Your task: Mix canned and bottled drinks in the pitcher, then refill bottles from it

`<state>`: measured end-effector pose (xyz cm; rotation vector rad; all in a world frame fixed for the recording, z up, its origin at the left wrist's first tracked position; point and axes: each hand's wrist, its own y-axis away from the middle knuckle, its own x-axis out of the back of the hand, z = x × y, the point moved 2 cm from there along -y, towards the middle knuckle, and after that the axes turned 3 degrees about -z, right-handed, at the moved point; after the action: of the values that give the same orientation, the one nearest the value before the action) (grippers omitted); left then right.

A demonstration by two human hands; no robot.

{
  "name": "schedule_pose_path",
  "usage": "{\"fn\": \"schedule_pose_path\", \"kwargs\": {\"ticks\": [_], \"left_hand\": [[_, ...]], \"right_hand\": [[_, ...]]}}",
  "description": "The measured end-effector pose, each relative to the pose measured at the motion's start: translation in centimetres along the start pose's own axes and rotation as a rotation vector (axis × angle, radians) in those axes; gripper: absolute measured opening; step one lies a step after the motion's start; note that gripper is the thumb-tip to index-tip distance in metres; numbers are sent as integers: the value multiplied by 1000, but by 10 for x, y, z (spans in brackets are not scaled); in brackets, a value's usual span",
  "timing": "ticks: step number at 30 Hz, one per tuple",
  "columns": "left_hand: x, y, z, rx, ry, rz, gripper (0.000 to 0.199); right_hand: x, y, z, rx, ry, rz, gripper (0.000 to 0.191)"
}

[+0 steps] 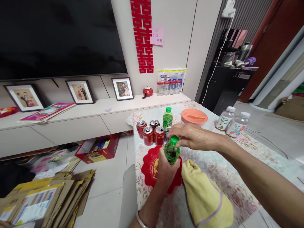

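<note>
Mind the green bottle [175, 152], wrapped tightly in the left hand [165, 169] above the red tray [147, 167], with the right hand [196, 136] half open at the cap [174, 140], perhaps touching, for fear of spilling liquid [170, 154] by squeezing with the cap loose, or toppling nearby cans [159, 136] with stray fingers.

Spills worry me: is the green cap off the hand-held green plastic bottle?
No, the cap sits on the bottle in the left hand.
</note>
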<state>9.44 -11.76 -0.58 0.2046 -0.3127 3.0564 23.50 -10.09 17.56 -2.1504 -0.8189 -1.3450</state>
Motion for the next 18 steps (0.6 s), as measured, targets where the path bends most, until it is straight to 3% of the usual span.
{"fn": "schedule_pose_path", "kwargs": {"ticks": [4, 6, 11, 18], "left_hand": [[0, 0, -1, 8, -11, 1, 50], [0, 0, -1, 12, -11, -5, 52], [0, 0, 0, 13, -4, -10, 54], [1, 1, 0, 3, -2, -9, 51]], "right_hand": [[-2, 1, -3, -165, 106, -12, 24], [-2, 0, -5, -120, 110, -24, 19], [-2, 0, -3, 56, 40, -20, 37], [-2, 0, 2, 103, 23, -4, 39]]}}
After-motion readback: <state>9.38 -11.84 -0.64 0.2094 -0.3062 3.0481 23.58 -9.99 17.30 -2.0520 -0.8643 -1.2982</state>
